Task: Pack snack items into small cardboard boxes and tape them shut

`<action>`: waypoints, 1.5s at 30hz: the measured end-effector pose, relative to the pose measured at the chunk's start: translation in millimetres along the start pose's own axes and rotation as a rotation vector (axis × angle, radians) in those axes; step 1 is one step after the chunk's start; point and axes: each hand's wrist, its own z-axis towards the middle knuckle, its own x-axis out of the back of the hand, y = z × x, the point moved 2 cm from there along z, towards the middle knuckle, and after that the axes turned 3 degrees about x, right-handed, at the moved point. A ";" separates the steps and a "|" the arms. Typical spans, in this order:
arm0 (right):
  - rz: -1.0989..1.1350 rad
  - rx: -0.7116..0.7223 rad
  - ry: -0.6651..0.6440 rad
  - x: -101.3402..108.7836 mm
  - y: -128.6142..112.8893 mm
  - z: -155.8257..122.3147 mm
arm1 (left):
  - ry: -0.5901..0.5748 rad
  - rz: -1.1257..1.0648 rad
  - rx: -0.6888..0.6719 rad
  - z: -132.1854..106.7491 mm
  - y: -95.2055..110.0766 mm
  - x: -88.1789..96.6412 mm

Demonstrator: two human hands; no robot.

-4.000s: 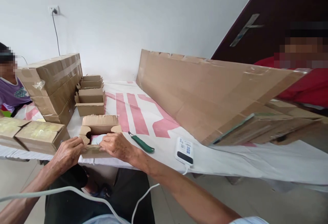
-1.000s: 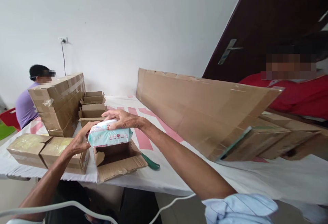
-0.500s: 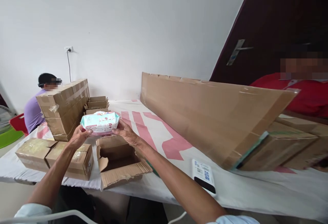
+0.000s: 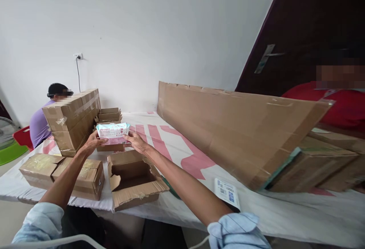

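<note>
Between both hands I hold a soft pack of wet wipes [image 4: 113, 132], turquoise on top with a white and pink printed side. My left hand [image 4: 93, 142] grips its left end, thumb on the near face. My right hand [image 4: 137, 141] grips the right end the same way. The pack is raised over the table, beyond an open cardboard box [image 4: 134, 195] with torn flaps, whose inside is dark. Behind the pack, more open cardboard boxes [image 4: 108, 116] are partly hidden by it.
Closed taped boxes [image 4: 76, 176] lie at the left front, and a wall of stacked boxes [image 4: 71, 121] stands behind them. A tall cardboard panel [image 4: 228, 127] crosses the right side. A white printed packet [image 4: 227, 192] lies on the cloth [image 4: 194, 207]. Two people sit nearby, left and right.
Both hands have moved the wipes pack a little farther away and tipped it, so more of its printed pink side shows. My sleeves have come further into view.
</note>
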 end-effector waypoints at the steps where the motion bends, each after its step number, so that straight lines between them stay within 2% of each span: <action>1: 0.000 -0.005 -0.002 1.8 1.7 1.9 | 0.006 -0.010 0.008 2.3 -2.8 0.2; 12: 0.032 -0.070 0.026 15.1 18.2 14.6 | 0.044 -0.074 0.031 21.2 -22.4 4.8; 21: 0.035 -0.097 0.057 16.0 24.6 20.4 | 0.056 -0.094 0.047 24.5 -27.4 7.2; 27: 0.033 -0.104 0.051 12.3 18.1 20.7 | 0.050 -0.099 0.048 25.2 -25.4 5.0; 33: 0.035 -0.062 0.041 7.8 -5.6 20.8 | 0.046 -0.106 -0.001 25.1 -8.0 1.5; 42: 0.019 0.072 0.023 -9.7 -55.3 10.4 | 0.016 -0.093 -0.101 18.9 36.5 -3.9; 45: -0.008 0.124 0.030 -18.9 -71.9 2.1 | -0.054 -0.075 -0.176 10.2 49.8 -13.0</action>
